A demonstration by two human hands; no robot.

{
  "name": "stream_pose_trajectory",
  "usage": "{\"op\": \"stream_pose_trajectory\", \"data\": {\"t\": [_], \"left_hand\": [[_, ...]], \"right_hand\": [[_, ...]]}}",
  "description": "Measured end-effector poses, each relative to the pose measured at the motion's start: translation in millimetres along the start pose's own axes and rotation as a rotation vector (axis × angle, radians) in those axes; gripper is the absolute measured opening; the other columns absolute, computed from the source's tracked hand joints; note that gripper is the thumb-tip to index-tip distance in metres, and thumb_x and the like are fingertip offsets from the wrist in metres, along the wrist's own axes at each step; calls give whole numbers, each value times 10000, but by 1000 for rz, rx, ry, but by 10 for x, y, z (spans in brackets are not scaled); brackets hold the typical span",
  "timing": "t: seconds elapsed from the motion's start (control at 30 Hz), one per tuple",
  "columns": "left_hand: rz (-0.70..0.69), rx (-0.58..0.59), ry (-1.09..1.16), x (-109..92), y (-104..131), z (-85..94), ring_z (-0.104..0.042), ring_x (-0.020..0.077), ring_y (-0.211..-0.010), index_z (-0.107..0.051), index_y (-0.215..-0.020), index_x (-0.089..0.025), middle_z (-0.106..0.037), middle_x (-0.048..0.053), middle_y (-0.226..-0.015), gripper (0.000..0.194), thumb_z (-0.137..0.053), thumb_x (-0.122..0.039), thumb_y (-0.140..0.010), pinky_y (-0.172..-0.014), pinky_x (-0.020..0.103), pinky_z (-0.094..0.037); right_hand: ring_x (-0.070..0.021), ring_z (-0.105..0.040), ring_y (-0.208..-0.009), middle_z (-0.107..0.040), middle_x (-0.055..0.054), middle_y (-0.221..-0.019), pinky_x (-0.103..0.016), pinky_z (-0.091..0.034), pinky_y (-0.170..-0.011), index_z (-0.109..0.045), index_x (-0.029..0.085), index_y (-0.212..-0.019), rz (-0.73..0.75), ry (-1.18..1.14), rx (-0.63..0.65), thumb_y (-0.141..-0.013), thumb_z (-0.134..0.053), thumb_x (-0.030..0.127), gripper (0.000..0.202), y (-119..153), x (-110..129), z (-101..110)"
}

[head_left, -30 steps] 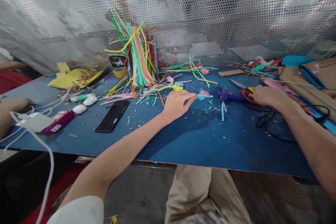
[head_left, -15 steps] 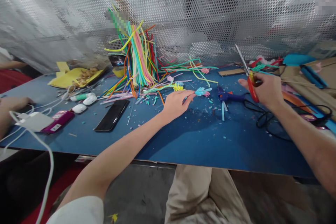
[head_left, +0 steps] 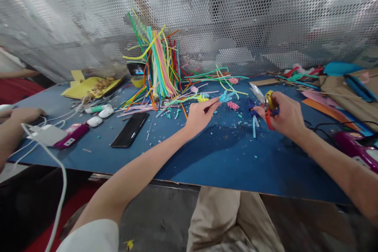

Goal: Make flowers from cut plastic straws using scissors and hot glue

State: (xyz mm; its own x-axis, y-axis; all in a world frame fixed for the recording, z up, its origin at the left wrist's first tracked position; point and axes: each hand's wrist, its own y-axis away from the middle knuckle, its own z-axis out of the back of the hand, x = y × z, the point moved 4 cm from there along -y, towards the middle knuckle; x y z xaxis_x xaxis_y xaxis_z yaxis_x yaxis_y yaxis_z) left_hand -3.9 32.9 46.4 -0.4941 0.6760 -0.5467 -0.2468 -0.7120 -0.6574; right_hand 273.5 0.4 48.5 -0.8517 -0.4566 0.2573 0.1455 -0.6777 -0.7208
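Between the fingertips of my left hand [head_left: 202,117] is a light-blue pipe cleaner flower [head_left: 226,96], its petals spread toward the right. My right hand [head_left: 285,114] grips scissors [head_left: 267,104] by their red and yellow handles, the blades pointing up and left toward the flower but apart from it. Just behind the scissors lies a blue glue gun [head_left: 251,107], partly hidden by my right hand, with a clear glue stick piece [head_left: 254,126] by it. A pink pipe cleaner flower [head_left: 233,105] and a yellow one [head_left: 203,97] lie near my left hand.
A tall bundle of coloured pipe cleaners [head_left: 161,63] stands at the back. To the left are a black phone [head_left: 130,130], a purple power strip [head_left: 72,136] and another person's hand [head_left: 26,115]. Cardboard [head_left: 339,90] lies right; perforated metal [head_left: 236,19] rises behind.
My right hand has brought the scissors left and down, closer to the blue flower. My left hand keeps its pinch on the flower, nearly still. The view has shifted slightly.
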Motion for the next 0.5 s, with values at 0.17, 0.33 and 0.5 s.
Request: {"op": "stream_pose_trajectory", "data": {"t": [0.17,0.33,0.5], "left_hand": [[56,-40,112,-41,-17,52,-462,64,-491,-738,-1078,-179,-757,17,-792,309,-568,-412,-965,-513,213,-409],[23,-75,139,-126,19,82,-394,51,-460,-714,-1072,-169,-720,3,-716,313,-560,-422,-970,-476,194,-356],[-107,-101,106,-261,86,97,-433,45,-464,-702,-1064,-161,-704,-12,-678,265,-563,-370,-978,-507,183,-394]], "right_hand": [[-170,-528,-748,-578,-42,-849,-283,-369,-604,-403,227,-890,108,82,-30,-760,-725,544,470,-11,-18,-43],[-201,-545,-763,-580,-64,-865,-306,-396,-609,-435,222,-916,165,106,-43,-755,-694,559,454,-2,-32,-65],[-186,-551,-700,-585,-48,-815,-296,-376,-548,-456,221,-893,233,168,-82,-716,-699,552,447,42,48,-63]]}}
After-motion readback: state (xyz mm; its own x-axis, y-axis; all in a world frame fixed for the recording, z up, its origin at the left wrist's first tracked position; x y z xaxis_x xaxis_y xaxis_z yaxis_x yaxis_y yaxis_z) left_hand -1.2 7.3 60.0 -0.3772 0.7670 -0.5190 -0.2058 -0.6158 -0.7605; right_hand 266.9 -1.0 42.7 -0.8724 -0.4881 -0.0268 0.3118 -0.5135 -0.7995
